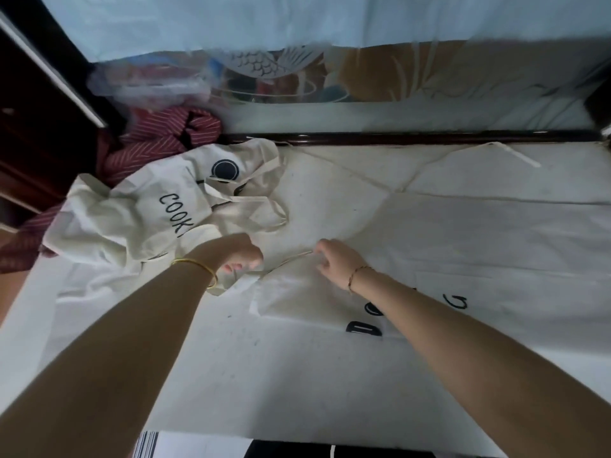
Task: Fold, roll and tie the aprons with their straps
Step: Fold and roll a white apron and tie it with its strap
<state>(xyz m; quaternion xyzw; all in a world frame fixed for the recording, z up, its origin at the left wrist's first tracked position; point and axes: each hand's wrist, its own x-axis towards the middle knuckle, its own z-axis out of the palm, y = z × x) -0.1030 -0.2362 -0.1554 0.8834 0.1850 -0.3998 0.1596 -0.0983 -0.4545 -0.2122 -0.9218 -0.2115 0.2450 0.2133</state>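
Head view: the flat apron [463,246] lies spread in front of you on the white surface [76,302], cream cloth with dark letters showing beside your right forearm. One thin strap [291,259] runs taut between your hands at the apron's left part. Your left hand [241,254] is curled into a fist, gripping the strap's end together with a bunch of cloth. Your right hand [337,262] pinches the same strap between fingertips and thumb, just to the right.

The apron's far edge runs close along the dark wooden rail [396,137], where another strap [519,157] trails at the far right. Its near edge reaches the lower border of the view. To the right the cloth lies smooth and bare, giving you open room there.

On the left you are crowded: a second crumpled apron [132,213], printed COOK, is heaped right against your left wrist, its loops spilling onto the flat apron. Behind it lies a red striped cloth [155,140], and beyond the rail a clear plastic bag [148,84].
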